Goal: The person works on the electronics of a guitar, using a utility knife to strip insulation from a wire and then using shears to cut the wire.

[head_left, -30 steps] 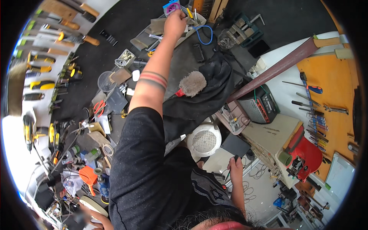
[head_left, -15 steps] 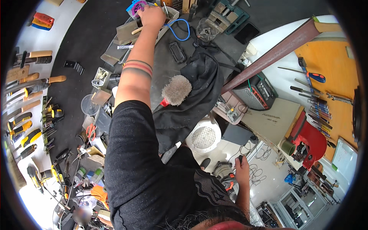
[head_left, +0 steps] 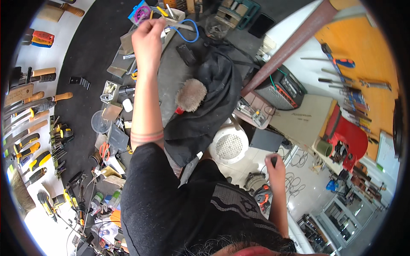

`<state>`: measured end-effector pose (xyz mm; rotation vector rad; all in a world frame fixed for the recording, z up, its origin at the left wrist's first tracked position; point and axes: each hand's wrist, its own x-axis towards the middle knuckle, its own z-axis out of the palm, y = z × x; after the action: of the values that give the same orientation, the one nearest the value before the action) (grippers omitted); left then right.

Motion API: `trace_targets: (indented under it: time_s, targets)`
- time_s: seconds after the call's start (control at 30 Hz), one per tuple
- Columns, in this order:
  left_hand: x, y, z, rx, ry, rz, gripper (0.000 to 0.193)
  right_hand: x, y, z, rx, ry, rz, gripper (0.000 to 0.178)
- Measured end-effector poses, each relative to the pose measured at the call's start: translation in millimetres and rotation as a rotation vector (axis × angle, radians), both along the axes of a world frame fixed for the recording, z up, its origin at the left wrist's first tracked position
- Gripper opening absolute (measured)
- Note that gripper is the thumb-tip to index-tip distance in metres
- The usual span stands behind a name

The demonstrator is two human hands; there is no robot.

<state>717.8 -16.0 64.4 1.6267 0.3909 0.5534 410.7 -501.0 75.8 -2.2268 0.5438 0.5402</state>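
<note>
My left hand (head_left: pixel 147 40) is raised over the bench near a tray of tools, its fingers closed in a pinch. Whatever they hold is hard to make out. A thin grey strip (head_left: pixel 184 27) and a blue cord loop (head_left: pixel 197 34) show beside the fingertips; I cannot tell whether the hand touches either. Just beyond it lies a purple coil (head_left: pixel 142 14) on a blue packet. Low on the right, my right hand (head_left: pixel 275 168) is closed around a small dark object (head_left: pixel 273 161), mostly covered by the fingers. Between the arms, a fluffy grey brush head (head_left: pixel 191 95) rests on black cloth (head_left: pixel 218 85).
Left of my arm are a clear round lid (head_left: pixel 100 122), red-handled scissors (head_left: pixel 104 150) and tangled cables. Handled tools line the far-left wall. A reddish-brown beam (head_left: pixel 290 47) slants across the right, above a black speaker (head_left: pixel 279 91). A white perforated stool (head_left: pixel 229 145) stands below the cloth.
My left hand has drawn back from the tray toward me, its fingers now pinched. My right hand has risen slightly, still closed on the dark object. The whole view has shifted a little.
</note>
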Motion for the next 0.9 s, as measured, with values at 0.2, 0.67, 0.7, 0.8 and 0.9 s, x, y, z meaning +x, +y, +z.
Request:
trace_targets:
  time_s: [0.2, 0.67, 0.7, 0.8, 0.9]
  targets:
    - [-108, -131, 28, -0.515, -0.020, -0.471, 0.018, 63, 38, 56, 0.332, -0.293, -0.126, 0.025]
    - [-350, -343, 125, -0.701, -0.036, -1.022, 0.017, -143, -28, 175, 0.498, -0.664, -0.349, 0.013]
    - [-374, -356, 129, -0.713, -0.079, -1.043, 0.019, -167, -39, 175, 0.496, -0.700, -0.377, 0.010]
    - [-465, -405, 137, -0.710, -0.107, -1.111, 0.026, -250, -73, 180, 0.468, -0.826, -0.448, 0.008]
    - [-551, -459, 143, -1.000, 0.102, -1.378, 0.021, -332, -104, 180, 0.385, -1.072, -0.437, 0.007]
